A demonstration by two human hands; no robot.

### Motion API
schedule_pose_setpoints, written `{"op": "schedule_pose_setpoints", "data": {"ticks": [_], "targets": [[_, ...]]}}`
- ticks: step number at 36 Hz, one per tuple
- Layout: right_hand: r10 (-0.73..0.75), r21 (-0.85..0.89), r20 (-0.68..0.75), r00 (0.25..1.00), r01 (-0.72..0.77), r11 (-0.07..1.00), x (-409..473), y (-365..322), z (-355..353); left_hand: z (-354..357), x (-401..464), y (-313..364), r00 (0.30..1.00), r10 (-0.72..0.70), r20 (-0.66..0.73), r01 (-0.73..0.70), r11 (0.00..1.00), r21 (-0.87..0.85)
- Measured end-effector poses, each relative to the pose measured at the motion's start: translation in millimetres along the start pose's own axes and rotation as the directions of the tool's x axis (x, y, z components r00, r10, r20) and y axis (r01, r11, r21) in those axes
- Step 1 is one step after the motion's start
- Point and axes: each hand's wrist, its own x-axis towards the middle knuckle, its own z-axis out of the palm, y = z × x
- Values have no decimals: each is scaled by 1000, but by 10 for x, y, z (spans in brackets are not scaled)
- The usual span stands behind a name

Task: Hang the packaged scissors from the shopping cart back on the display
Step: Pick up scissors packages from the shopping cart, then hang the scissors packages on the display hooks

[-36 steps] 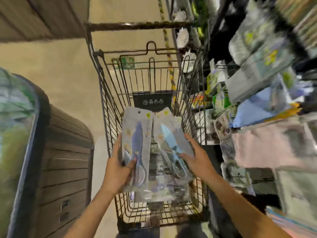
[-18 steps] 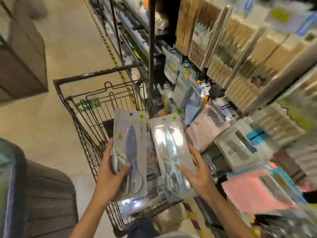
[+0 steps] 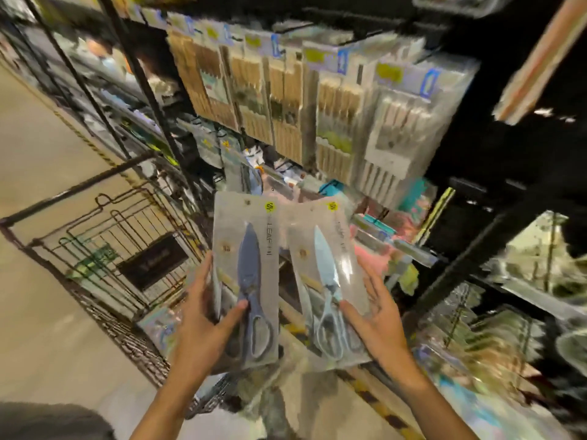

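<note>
Two flat, glossy plastic packs are being held up side by side before the display rack (image 3: 333, 100). The left hand (image 3: 203, 328) is gripping the dark-blue scissors pack (image 3: 247, 274), thumb curled across its front; the right hand (image 3: 378, 325) is clasping the pale-blue scissors pack (image 3: 324, 274). The wire shopping cart (image 3: 104, 249) is standing on a smooth beige floor (image 3: 41, 160) to the left

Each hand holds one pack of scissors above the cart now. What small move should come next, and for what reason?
Probably raise the left hand with the dark-blue scissors pack toward the display and look for a free hook. Both packs, this one and the light-blue scissors pack in the right hand, are already clear of the shopping cart and neither hangs yet. No free hook is plainly visible through the blur.
</note>
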Motion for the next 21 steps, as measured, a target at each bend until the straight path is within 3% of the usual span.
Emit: {"op": "schedule_pose_setpoints", "data": {"ticks": [9, 21], "targets": [[-51, -67, -289, 956, 34, 997, -873, -253, -675, 531, -298, 514, 966, 137, 219, -125, 990, -71], [-88, -103, -644, 760, 28, 994, -2207, -549, -908, 1066, -676, 785, 828, 307, 470, -229, 949, -217]]}}
